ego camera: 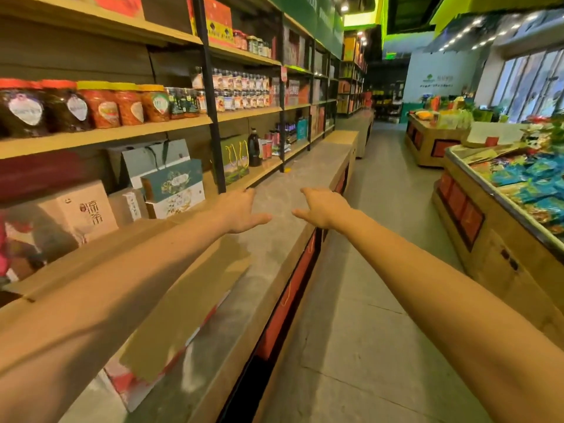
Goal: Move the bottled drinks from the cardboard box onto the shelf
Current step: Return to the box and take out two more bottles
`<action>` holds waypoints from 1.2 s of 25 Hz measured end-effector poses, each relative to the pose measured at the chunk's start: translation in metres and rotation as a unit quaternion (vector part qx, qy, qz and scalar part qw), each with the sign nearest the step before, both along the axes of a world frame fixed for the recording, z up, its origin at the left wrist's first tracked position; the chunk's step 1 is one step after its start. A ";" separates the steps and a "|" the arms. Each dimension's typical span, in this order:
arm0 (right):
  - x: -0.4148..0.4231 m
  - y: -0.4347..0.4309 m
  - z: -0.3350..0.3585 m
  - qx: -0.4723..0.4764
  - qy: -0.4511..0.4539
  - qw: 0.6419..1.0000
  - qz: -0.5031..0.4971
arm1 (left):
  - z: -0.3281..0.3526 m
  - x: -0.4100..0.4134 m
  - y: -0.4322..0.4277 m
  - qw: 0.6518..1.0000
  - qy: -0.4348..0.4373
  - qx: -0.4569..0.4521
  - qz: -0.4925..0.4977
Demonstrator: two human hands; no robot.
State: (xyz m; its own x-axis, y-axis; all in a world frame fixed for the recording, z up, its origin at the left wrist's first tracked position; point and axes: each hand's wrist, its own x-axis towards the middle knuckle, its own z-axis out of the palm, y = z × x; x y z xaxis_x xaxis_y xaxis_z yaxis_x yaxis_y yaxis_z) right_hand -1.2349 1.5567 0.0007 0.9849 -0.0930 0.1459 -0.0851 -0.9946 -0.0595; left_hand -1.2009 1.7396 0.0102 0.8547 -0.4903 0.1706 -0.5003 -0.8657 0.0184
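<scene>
**Both hands empty over the worktop**

Your left hand (241, 212) and right hand (324, 209) are stretched out side by side above the grey worktop (283, 190). Their fingers (259, 219) are released and spread, grasping nothing. The cardboard box (183, 303) lies under your left forearm with a flap open. You cannot see inside it. A dark bottle (254, 148) stands upright on the shelf (265, 174) beyond your hands.

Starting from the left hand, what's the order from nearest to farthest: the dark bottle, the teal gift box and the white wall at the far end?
1. Teal gift box, on the shelf just left of the left hand.
2. Dark bottle, farther along the same shelf, ahead of the hand.
3. White wall, far off at the back of the shop, ahead and to the right.
</scene>
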 end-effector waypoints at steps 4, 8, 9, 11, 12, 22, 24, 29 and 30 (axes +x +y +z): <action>0.110 0.006 -0.010 0.001 -0.001 0.995 0.097 | -0.011 0.072 0.000 0.997 0.005 -0.016 0.080; 0.199 0.036 -0.020 0.001 0.019 0.980 0.198 | -0.020 0.122 0.020 0.981 0.034 -0.028 0.190; 0.216 0.044 -0.024 0.000 0.016 0.974 0.225 | -0.023 0.129 0.028 0.974 0.043 -0.038 0.218; 0.239 0.065 -0.036 -0.003 0.023 0.958 0.287 | -0.031 0.135 0.046 0.959 0.066 -0.053 0.269; 0.246 0.076 -0.042 0.000 0.022 0.948 0.317 | -0.036 0.136 0.055 0.951 0.075 -0.056 0.296; 0.315 0.214 -0.121 0.056 0.092 0.878 0.467 | -0.101 0.163 0.164 0.887 0.128 -0.057 0.440; 0.334 0.234 -0.142 0.063 0.115 0.872 0.472 | -0.117 0.177 0.182 0.887 0.137 -0.065 0.437; 0.364 0.261 -0.178 0.065 0.185 0.869 0.454 | -0.159 0.209 0.218 0.881 0.191 -0.106 0.420; 0.372 0.266 -0.185 0.072 0.193 0.868 0.453 | -0.167 0.216 0.224 0.877 0.201 -0.112 0.421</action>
